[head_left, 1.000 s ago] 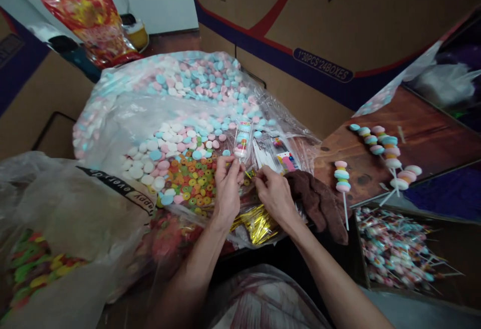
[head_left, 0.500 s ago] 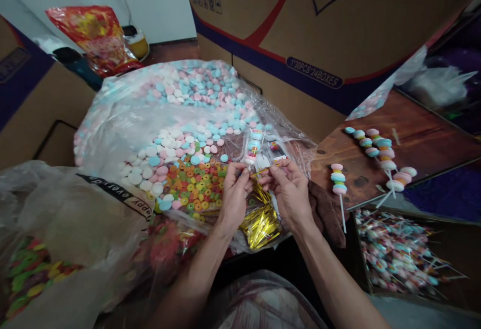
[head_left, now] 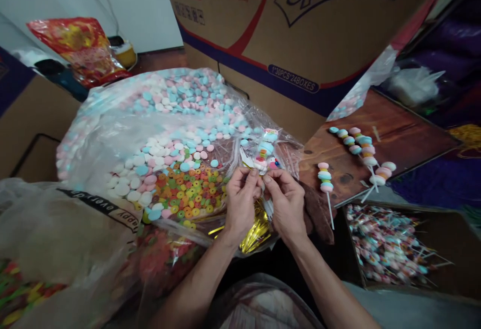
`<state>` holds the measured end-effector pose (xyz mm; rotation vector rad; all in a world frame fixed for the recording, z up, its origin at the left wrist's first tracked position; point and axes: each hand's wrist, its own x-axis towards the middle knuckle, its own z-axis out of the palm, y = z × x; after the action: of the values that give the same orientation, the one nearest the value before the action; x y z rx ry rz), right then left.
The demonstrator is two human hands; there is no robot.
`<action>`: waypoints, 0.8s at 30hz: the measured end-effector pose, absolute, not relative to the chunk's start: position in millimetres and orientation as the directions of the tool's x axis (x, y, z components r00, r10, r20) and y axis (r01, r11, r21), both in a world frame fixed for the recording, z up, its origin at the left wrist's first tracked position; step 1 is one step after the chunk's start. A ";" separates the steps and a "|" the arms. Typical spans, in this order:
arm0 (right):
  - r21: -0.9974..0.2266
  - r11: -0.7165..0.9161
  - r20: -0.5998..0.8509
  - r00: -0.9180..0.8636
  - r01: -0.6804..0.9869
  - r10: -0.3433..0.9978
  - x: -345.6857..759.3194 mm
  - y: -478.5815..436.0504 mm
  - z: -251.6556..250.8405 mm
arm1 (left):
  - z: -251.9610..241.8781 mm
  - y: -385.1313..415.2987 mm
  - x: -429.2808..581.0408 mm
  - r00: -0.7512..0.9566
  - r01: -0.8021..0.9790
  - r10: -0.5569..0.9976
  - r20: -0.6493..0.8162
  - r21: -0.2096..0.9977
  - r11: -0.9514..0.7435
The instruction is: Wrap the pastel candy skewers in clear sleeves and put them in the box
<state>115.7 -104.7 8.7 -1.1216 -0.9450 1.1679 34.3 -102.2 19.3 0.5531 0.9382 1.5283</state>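
A wrapped candy skewer (head_left: 266, 147), blue, pink and white pieces with fruit-coloured rings under a clear printed wrapper, stands up between my hands. My left hand (head_left: 242, 201) is closed in a pinch at its lower end. My right hand (head_left: 286, 203) pinches the same spot from the other side, at a gold twist tie (head_left: 246, 161) whose end sticks out by my left fingers. The stick is mostly hidden by my fingers. Beneath my wrists lies a bundle of gold twist ties (head_left: 256, 233). Ring-shaped gummies (head_left: 191, 189) spread out left of my left hand.
A big clear bag of pastel candy discs (head_left: 180, 93) fills the back. Several unwrapped candy skewers (head_left: 325, 178) lie on the wooden table (head_left: 319, 143) at right. A carton (head_left: 443, 229) below holds wrapped skewers. Large cardboard box (head_left: 240, 68) stands behind; a plastic bag (head_left: 75, 239) sits at left.
My hands have come closer together at the base of the wrapped skewer. The gold twist tie, stretched between them before, is now at the wrapper's neck. The view has shifted slightly right.
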 end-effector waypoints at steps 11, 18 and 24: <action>-0.986 0.131 0.120 -0.113 0.102 0.986 160.9 -108.3 29.4 | 35.8 -106.6 30.0 0.298 -0.556 0.871 -0.390 0.671 0.491; -0.900 0.187 0.201 -0.004 0.393 0.980 165.4 -114.2 32.5 | 25.9 -118.3 50.8 -0.013 -0.192 0.996 -0.089 0.978 0.085; -0.963 0.093 0.090 -0.025 0.253 0.996 176.9 -117.7 29.4 | 26.3 -111.2 47.6 0.114 -0.420 0.959 -0.260 0.862 0.284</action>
<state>176.9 -117.7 29.4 -1.3169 -1.4481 1.0171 47.6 -111.2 26.3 0.7068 0.9638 1.1446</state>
